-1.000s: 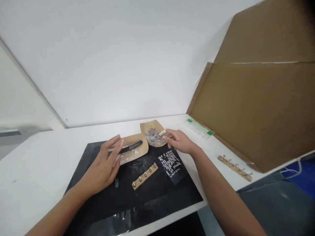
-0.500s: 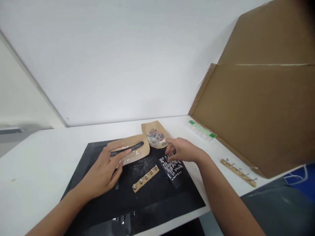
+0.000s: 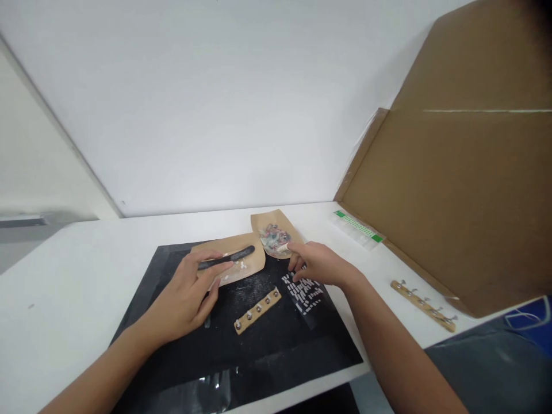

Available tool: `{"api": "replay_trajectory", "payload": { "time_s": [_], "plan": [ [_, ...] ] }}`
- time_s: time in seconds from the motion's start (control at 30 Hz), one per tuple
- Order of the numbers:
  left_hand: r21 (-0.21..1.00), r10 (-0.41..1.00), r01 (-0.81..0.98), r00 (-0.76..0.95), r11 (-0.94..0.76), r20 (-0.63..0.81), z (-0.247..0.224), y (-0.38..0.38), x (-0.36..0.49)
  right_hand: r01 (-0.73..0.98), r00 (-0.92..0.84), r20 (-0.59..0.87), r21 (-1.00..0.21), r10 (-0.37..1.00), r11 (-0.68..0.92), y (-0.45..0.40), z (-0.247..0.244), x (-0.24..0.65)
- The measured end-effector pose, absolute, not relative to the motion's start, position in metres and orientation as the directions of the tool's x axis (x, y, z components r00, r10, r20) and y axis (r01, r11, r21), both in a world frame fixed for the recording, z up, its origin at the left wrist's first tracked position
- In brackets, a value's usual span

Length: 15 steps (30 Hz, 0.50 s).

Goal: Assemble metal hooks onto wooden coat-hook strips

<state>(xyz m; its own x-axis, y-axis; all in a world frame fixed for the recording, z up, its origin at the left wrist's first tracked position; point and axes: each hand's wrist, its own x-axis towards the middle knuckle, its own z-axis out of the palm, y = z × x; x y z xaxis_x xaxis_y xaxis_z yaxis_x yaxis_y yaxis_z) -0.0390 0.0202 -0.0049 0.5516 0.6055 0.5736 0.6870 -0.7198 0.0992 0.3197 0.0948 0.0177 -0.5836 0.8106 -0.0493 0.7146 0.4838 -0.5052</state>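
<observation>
My left hand (image 3: 187, 296) has its fingers stretched out over a dark flat strip with rounded ends (image 3: 241, 254), shaped like a nail file. The strip lies on a brown paper packet (image 3: 255, 271), among small white bits. My right hand (image 3: 317, 263) is pinched closed beside a second brown packet (image 3: 259, 221) with a jumble of coloured and clear contents. A small whitish tip shows at its fingertips; what they hold is unclear. Below that hand, a dark card (image 3: 308, 296) carries rows of white pieces. A wooden bar with several metal studs (image 3: 257, 311) lies between the hands.
A black mat (image 3: 259, 359) covers the front of the white table (image 3: 56, 287). To the right are another wooden bar with metal posts (image 3: 422, 306) and a clear, green-marked flat case (image 3: 360, 227). A large cardboard sheet (image 3: 470, 190) stands along the right edge.
The whole view has shifted slightly, moving the things a little to the right. My right hand has moved slightly left against the packet beside it. The left hand stays on the strip.
</observation>
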Motion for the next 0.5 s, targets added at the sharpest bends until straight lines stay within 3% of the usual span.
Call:
{"api": "replay_trajectory", "payload": {
  "time_s": [0.27,0.5],
  "plan": [
    [0.037,0.584,0.707,0.552,-0.706,0.596,0.0,0.0195,-0.0361,0.693,-0.58,-0.086,-0.575,0.81,0.435,0.0996,0.0131,0.321],
    [0.008,0.596,0.732,0.548,-0.681,0.587,0.0022,0.0178,-0.0355,0.703,-0.568,-0.081,-0.566,0.819,0.431,0.0998,0.0138,0.32]
  ]
}}
